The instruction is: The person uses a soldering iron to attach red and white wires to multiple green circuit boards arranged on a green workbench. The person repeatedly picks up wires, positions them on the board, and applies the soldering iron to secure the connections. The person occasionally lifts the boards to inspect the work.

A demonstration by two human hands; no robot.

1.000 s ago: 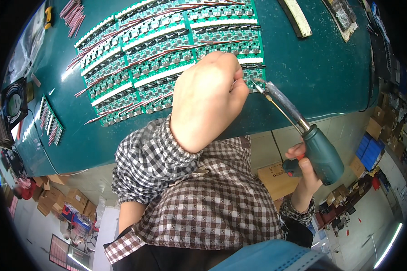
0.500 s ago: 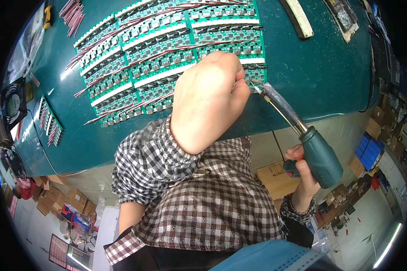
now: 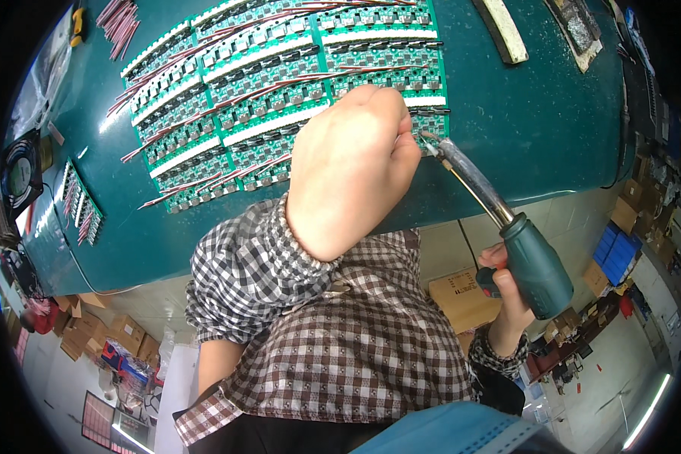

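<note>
My left hand (image 3: 349,166) is closed in a pinch over the near right corner of a panel of green circuit boards (image 3: 378,57). What its fingertips hold is hidden behind the hand. My right hand (image 3: 513,296) grips a green soldering gun (image 3: 539,265) with a red trigger, below the table's near edge. The gun's metal barrel slants up and left, and its tip is at the boards' corner, just right of my left fingertips. Red, black and white wires (image 3: 276,85) lie in rows across the boards, between white connector strips.
A bundle of wires (image 3: 118,26) and a yellow-handled tool (image 3: 77,29) lie at the far left. A small separate board with wires (image 3: 82,203) rests on the green table (image 3: 522,129) at left. At far right are a pale bar (image 3: 501,32) and a solder-stained tray (image 3: 575,32).
</note>
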